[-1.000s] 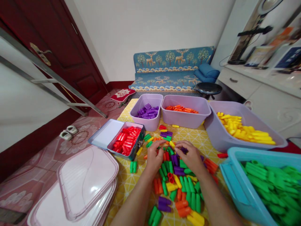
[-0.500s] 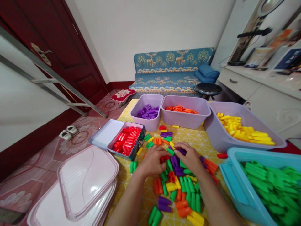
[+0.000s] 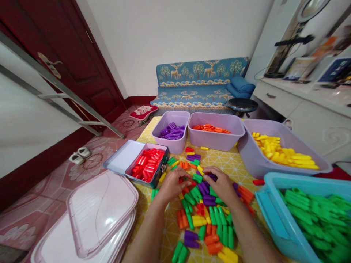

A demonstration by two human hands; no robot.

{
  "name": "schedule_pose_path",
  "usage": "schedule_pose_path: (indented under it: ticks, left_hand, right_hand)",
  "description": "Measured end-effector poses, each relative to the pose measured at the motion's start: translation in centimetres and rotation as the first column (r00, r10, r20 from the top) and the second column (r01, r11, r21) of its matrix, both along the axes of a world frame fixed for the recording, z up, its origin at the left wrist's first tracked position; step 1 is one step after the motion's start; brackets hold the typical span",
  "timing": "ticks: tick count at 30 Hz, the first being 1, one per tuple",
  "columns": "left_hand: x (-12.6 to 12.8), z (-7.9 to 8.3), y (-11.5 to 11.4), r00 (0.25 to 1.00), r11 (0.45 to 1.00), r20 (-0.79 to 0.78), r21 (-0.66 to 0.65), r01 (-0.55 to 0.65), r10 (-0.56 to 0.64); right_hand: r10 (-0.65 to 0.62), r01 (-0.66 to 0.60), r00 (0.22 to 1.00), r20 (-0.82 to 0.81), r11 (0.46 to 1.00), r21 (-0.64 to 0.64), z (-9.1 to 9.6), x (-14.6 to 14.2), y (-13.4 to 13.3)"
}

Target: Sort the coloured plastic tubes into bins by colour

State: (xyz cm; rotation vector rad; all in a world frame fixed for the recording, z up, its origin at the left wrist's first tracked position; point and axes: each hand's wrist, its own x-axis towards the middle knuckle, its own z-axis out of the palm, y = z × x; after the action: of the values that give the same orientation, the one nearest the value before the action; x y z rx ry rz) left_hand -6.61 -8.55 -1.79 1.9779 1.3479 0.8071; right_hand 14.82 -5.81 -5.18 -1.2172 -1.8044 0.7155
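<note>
Over the pile of coloured plastic tube pieces, my left hand [image 3: 173,185] curls its fingers and thumb around a red piece [image 3: 182,179], partly hidden under the fingers. Close by on the right, my right hand [image 3: 221,184] rests low with thumb and index finger apart. Its fingertips are beside a yellow piece [image 3: 200,170], and a purple piece [image 3: 211,176] shows between thumb and finger; whether it touches them I cannot tell. A green piece [image 3: 197,178] lies between the hands. Nearer me are joined green pieces [image 3: 218,215], orange pieces [image 3: 213,244] and a purple piece [image 3: 191,239].
Lilac tubs hold purple [image 3: 153,132], orange [image 3: 215,140] and yellow pieces [image 3: 248,153]. At right stands a turquoise tub [image 3: 276,219] of green pieces. A hinged tin [image 3: 159,180] of red pieces sits left, beside stacked pale lids [image 3: 102,212]. A patterned yellow cloth [image 3: 170,233] covers the table.
My left hand has drawn slightly left, with the red piece under its fingers. Green pieces below it have shifted and spread. The right hand stays almost in place.
</note>
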Motion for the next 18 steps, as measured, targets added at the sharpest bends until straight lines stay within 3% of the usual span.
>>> schedule_pose_path:
  ticks: [5,11,15,18]
  left_hand:
    - [0.3,-0.3,-0.3,0.970,0.993,-0.232,0.076,0.088,-0.068]
    - [1.4,-0.1,-0.5,0.938,0.995,-0.346,0.088,0.046,-0.012]
    - [1.4,-0.1,-0.5,0.963,0.994,-0.266,0.094,0.062,-0.035]
    - [1.2,0.0,-0.2,0.990,0.979,0.033,0.147,-0.142,0.139]
  right_hand:
    - [0.005,-0.005,1.000,0.001,1.000,0.002,-0.3,0.1,0.1]
    - [0.011,-0.011,1.000,0.004,1.000,-0.007,-0.1,0.0,0.0]
    - [0.010,-0.010,1.000,0.001,1.000,-0.007,-0.2,0.0,0.1]
    - [0.005,-0.005,1.000,-0.001,1.000,-0.007,-0.3,0.0,0.1]
